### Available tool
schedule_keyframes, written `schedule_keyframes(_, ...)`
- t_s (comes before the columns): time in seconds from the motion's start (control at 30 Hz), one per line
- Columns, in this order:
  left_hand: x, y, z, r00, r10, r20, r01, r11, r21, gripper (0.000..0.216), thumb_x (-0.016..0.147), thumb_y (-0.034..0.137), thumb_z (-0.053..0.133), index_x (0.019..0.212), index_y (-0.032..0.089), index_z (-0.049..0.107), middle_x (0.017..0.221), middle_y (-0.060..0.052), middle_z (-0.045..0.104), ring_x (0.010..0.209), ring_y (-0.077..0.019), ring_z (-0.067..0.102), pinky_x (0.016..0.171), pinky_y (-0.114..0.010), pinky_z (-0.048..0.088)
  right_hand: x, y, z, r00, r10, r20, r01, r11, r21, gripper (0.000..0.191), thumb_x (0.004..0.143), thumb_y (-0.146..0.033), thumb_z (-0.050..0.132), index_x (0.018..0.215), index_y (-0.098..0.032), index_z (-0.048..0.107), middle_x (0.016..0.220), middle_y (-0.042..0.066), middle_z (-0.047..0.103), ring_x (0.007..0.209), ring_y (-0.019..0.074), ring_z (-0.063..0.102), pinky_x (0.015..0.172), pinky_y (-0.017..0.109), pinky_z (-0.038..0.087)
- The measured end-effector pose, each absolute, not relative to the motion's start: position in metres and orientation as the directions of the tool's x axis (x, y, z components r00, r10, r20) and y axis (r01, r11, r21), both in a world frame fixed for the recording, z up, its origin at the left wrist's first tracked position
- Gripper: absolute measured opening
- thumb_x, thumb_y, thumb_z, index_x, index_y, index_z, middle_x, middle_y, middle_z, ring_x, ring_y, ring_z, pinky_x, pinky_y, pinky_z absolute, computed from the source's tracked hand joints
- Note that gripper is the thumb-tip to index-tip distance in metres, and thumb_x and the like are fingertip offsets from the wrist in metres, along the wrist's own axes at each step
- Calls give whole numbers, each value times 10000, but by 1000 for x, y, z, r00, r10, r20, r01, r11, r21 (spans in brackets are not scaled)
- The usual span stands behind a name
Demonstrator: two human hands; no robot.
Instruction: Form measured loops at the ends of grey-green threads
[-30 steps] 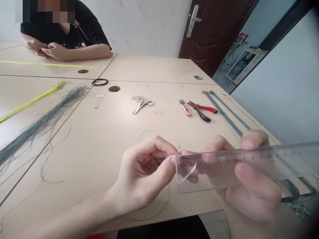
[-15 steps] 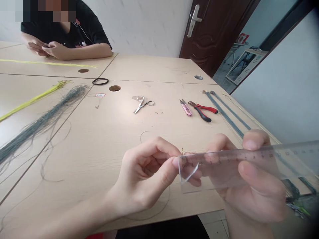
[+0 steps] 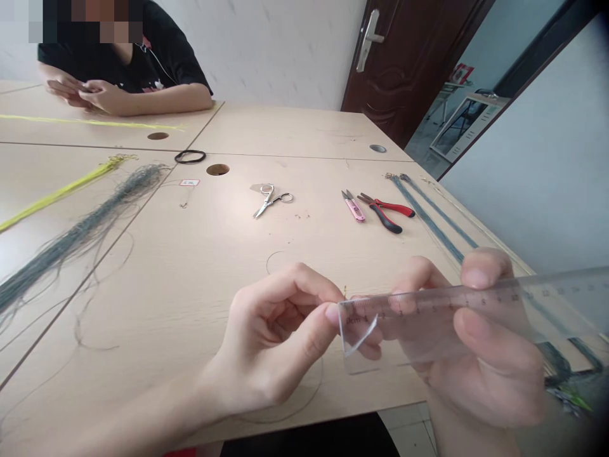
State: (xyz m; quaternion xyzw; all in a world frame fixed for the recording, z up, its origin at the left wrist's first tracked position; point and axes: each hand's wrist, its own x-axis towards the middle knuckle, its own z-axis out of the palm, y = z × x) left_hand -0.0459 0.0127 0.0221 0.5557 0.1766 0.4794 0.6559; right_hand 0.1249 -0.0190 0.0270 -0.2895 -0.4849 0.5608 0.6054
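My left hand (image 3: 276, 336) is closed in a pinch on a tiny gold hook (image 3: 345, 292), of which only the tip shows above my fingertips, at the zero end of a ruler. My right hand (image 3: 471, 343) grips that clear plastic ruler (image 3: 476, 311), thumb on top and fingers behind, and holds it level above the table's near edge. A thin dark line (image 3: 285, 406) loops on the table under my hands. Both hands hover over the light wooden table (image 3: 304, 241).
Small silver scissors (image 3: 269, 198), pink thread snips (image 3: 354, 206) and red-handled pliers (image 3: 387, 212) lie mid-table. Grey line bundles (image 3: 76, 238) and yellow line (image 3: 61, 190) lie at left, finished grey lines (image 3: 428, 212) at right. A black band (image 3: 190, 157) lies by a cable hole. A seated person (image 3: 124, 70) works far left.
The ruler has tilted slightly and its left end has shifted a little. The hook tip now shows less above my fingers. My hands otherwise stay in place.
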Motion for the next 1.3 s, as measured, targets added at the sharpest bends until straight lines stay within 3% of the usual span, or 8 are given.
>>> schedule_keyframes(0.3, -47, 13, 21, 482, 821, 305, -412, -95, 906, 121, 891, 132, 488, 840, 181, 586, 750, 8, 686, 663, -125, 673, 643, -242, 561, 124, -19, 28, -127, 951, 281, -473, 191, -860, 102, 895, -224, 425, 894, -325, 413, 832, -27, 612, 901, 305, 659, 582, 440, 547)
schedule_keyframes(0.43, -47, 25, 18, 379, 888, 261, -325, -136, 936, 126, 888, 147, 503, 783, 173, 568, 693, 19, 667, 628, -90, 632, 624, -200, 522, 127, -15, 25, -81, 967, 243, -406, 191, -894, 84, 869, -197, 417, 850, -258, 472, 853, -23, 564, 834, 266, 674, 641, 457, 561)
schedule_keyframes(0.53, -46, 37, 13, 276, 943, 186, -231, -122, 965, 156, 883, 163, 511, 731, 166, 543, 666, 34, 628, 567, -62, 573, 574, -177, 471, 126, -9, 21, -57, 997, 59, -176, 48, -983, 155, 878, -211, 388, 759, -201, 487, 674, -24, 539, 577, 178, 660, 533, 325, 546)
schedule_keyframes(0.6, -46, 43, 10, 243, 959, 146, -185, -102, 977, 167, 880, 169, 510, 714, 164, 530, 654, 39, 605, 540, -53, 531, 548, -177, 436, 124, -6, 17, -47, 993, -109, 120, -103, -987, 199, 899, -252, 372, 757, -190, 498, 590, -27, 540, 497, 154, 631, 484, 272, 513)
schedule_keyframes(0.73, -48, 48, 9, 233, 967, 107, -138, -76, 988, 192, 880, 182, 493, 691, 158, 513, 649, 34, 589, 535, -49, 490, 536, -183, 394, 121, 1, 9, -83, 962, -261, 632, -152, -760, 323, 915, -335, 339, 683, -178, 500, 553, -4, 599, 455, 131, 616, 457, 224, 477)
schedule_keyframes(1.13, -48, 45, 13, 280, 949, 143, -145, -106, 984, 168, 869, 182, 481, 707, 152, 509, 644, 34, 578, 529, -54, 487, 521, -185, 361, 123, 17, 7, -47, 997, -58, 904, 18, -427, 353, 833, -291, 452, 498, -185, 419, 434, 5, 493, 377, 120, 432, 378, 254, 220)
schedule_keyframes(1.23, -48, 44, 15, 283, 946, 158, -135, -123, 983, 172, 863, 179, 473, 698, 148, 508, 641, 32, 576, 532, -57, 488, 528, -187, 365, 128, 19, 19, -39, 998, 46, 927, 53, -371, 362, 843, -358, 480, 529, -178, 479, 506, 31, 534, 450, 156, 477, 427, 273, 269)
schedule_keyframes(1.3, -48, 44, 16, 295, 942, 162, -128, -129, 983, 166, 854, 170, 470, 695, 147, 509, 631, 31, 572, 533, -63, 489, 535, -196, 370, 129, 21, 32, -68, 989, 130, 923, 112, -369, 299, 881, -361, 450, 690, -173, 583, 702, 61, 617, 611, 191, 554, 521, 293, 356)
